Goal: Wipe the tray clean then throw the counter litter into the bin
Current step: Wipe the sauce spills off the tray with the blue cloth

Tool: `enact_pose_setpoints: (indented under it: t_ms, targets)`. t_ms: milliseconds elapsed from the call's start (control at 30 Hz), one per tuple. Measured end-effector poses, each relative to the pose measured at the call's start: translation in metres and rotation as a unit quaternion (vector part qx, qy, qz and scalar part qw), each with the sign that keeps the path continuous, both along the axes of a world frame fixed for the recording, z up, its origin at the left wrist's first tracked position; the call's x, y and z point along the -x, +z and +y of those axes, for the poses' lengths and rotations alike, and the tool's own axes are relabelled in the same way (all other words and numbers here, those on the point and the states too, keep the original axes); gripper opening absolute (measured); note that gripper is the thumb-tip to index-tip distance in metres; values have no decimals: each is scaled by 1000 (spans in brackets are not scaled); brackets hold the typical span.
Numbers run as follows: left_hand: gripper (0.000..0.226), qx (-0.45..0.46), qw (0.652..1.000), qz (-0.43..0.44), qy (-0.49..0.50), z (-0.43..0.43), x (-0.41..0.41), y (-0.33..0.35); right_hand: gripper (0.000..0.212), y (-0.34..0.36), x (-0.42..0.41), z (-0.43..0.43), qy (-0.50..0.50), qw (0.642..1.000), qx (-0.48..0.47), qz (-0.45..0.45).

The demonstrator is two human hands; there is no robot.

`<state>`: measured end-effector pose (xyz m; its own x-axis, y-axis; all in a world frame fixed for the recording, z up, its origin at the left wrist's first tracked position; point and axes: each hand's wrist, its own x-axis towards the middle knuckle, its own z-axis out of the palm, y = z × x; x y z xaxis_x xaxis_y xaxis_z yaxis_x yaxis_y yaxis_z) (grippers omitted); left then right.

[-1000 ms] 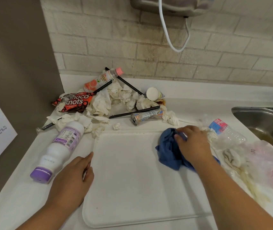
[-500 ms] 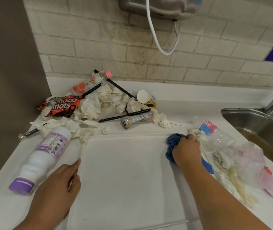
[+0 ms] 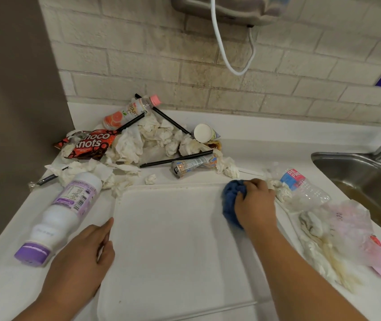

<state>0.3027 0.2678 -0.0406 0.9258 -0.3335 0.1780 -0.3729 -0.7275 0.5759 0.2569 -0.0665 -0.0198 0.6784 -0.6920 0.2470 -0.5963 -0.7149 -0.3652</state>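
Counter litter begins at my far left: a white plastic bottle with a purple cap and lilac label (image 3: 57, 216) lies on its side, cap toward me. Just right of it my left hand (image 3: 80, 258) rests flat, fingers nearly straight and holding nothing, fingertips against the left rim of the white rectangular plastic tray (image 3: 173, 251), which lies straight in front of me.

Beyond the tray's far edge is the heap: a red chocolate snack wrapper (image 3: 87, 144), an orange drink bottle with a pink cap (image 3: 129, 112), crumpled white tissues (image 3: 152, 137), black straws (image 3: 175, 158), a small printed metal can (image 3: 191, 164) and a white paper cup (image 3: 204, 133) on its side.

At the tray's far right corner my right hand (image 3: 256, 202) is curled over a bunched blue cloth (image 3: 228, 200), pressing it onto the tray. I judge that this placing decides the next stroke. Nearly all of the tray's surface lies left of the cloth and toward me, so the wipe should run leftward along the far edge, then back in rows. The left hand, nearer the left rim, steadies the tray.

Right of the cloth lie a crushed clear plastic bottle with a red and blue label (image 3: 305, 188) and a thin pinkish plastic bag (image 3: 347, 223), then the steel sink (image 3: 358, 172). No bin is in view.
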Motion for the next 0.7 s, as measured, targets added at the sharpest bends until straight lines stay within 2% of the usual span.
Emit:
enact_pose_setpoints:
  t_ms: [67,100,133,200,300,367,400,467,533,567,600,700]
  targets:
    - [45,-3,1000,1,-3,1,0,-1,56,-1,-9,-12,-50,993,-23,104]
    - [45,-3,1000,0,-4,1,-1,-1,58,-2,-13,-10,-60,989,-43,125]
    - [45,-1,1000,2,-5,1,-1,-2,51,-3,-18,-5,-52,989,-56,124]
    - [46,6,1000,7,-5,1,-1,-2,38,-3,-26,11,2,993,-85,84]
    - [45,10,1000,6,-4,1,0,-1,41,8,-26,38,153,978,-137,22]
    - [44,8,1000,4,-2,1,0,-1,38,13,-18,48,209,969,-127,-19]
    - [44,8,1000,3,-2,1,0,-1,37,14,-14,45,193,972,-120,-53]
    - [45,7,1000,2,-4,1,-1,-2,36,15,-11,30,94,986,-106,-87]
    - [46,4,1000,4,-7,1,-2,-3,34,14,-14,20,17,995,-95,26]
    - [46,2,1000,6,-8,2,-2,-3,32,12,-19,24,17,992,-87,88]
    - [46,3,1000,7,-7,2,-2,-3,31,12,-25,36,27,990,-89,105]
    - [45,8,1000,8,-8,2,-2,-3,30,2,-45,83,123,987,-85,53]
